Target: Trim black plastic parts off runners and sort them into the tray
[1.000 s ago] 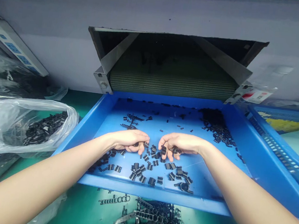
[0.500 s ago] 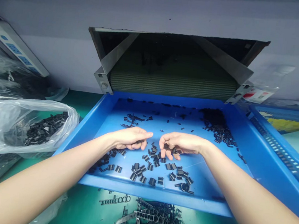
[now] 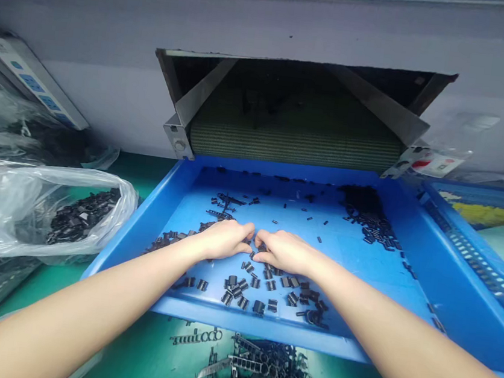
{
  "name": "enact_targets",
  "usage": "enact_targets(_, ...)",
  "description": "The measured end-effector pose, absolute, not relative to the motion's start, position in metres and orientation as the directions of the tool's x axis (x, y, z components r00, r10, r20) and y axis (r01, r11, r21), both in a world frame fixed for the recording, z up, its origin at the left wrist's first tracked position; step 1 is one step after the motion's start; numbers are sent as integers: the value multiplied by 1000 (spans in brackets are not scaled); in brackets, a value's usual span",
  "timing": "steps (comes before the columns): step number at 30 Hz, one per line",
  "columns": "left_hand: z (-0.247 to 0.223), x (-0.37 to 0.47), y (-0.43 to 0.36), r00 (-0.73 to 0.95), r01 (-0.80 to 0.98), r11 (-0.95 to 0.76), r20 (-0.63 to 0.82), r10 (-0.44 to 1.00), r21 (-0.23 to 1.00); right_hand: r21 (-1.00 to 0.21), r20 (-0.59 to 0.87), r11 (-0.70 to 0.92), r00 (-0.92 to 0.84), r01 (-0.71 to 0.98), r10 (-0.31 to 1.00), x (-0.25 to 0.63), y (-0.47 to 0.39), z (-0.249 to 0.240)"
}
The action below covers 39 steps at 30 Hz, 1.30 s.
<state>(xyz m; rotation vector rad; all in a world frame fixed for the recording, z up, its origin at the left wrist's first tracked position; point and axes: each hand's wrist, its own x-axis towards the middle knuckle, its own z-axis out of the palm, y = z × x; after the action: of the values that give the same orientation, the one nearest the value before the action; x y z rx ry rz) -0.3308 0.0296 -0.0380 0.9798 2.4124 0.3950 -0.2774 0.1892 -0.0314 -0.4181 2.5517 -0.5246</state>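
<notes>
Inside a blue plastic tray [image 3: 414,238], my two hands almost meet at the fingertips, low over the tray floor. My left hand [image 3: 228,239] is closed with its fingers curled, and a bit of black shows between thumb and forefinger. My right hand [image 3: 284,250] is curled the same way, black plastic pieces partly visible at its fingers. The palms are hidden. Small black plastic parts [image 3: 236,287] lie scattered in front of the hands. Another heap of parts [image 3: 166,241] sits by my left wrist. Thin black moulded strips [image 3: 227,201] lie behind my left hand.
A conveyor belt [image 3: 293,148] ends above the tray's back edge. Dark small pieces [image 3: 368,211] gather in the back right corner. On the left stands an open clear bag [image 3: 7,216] of black parts. Black frames [image 3: 253,371] are heaped on the green surface in front.
Both hands have drawn together and turned palms down, their fingers curling in. More black parts show beside my left wrist. The view has shifted slightly.
</notes>
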Motion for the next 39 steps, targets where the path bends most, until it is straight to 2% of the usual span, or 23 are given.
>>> enact_targets(4,-39,-327,31,-628,574,704,-328,706,418,-479,-418,867,-832,-138,-364,-279,193,-33)
enact_targets(9,-34,-329,29,-655,455,709,-337,676,539,-628,-410,778,-835,-34,-368,-284,207,-35)
enact_targets(14,-15,-339,23,-708,205,688,-380,595,696,-865,-383,481,-807,142,-450,-284,220,-30)
enact_targets(18,1,-343,15,-723,134,643,-369,584,754,-964,-253,195,-860,183,-444,-283,228,-18)
enact_targets(20,2,-342,11,-742,268,693,-315,591,669,-982,-186,88,-892,164,-413,-282,230,-11)
enact_targets(23,-7,-340,9,-742,518,772,-255,620,369,-990,-139,4,-947,144,-290,-282,233,-4)
enact_targets(24,-11,-340,8,-739,552,782,-264,620,290,-989,-145,19,-961,144,-234,-283,233,-3)
enact_targets(26,-18,-338,9,-740,562,800,-304,600,210,-983,-167,96,-975,155,-143,-284,233,-5)
enact_targets(28,-21,-337,11,-743,568,811,-337,578,140,-965,-194,198,-974,169,-114,-286,233,-9)
enact_targets(31,-20,-334,14,-740,576,814,-379,555,68,-903,-248,390,-961,183,-124,-287,230,-16)
enact_targets(34,-16,-331,17,-738,583,812,-396,546,32,-792,-285,597,-942,125,-180,-285,223,-22)
enact_targets(39,-14,-329,21,-754,554,832,-398,522,42,-637,-273,771,-937,7,-217,-284,198,-34)
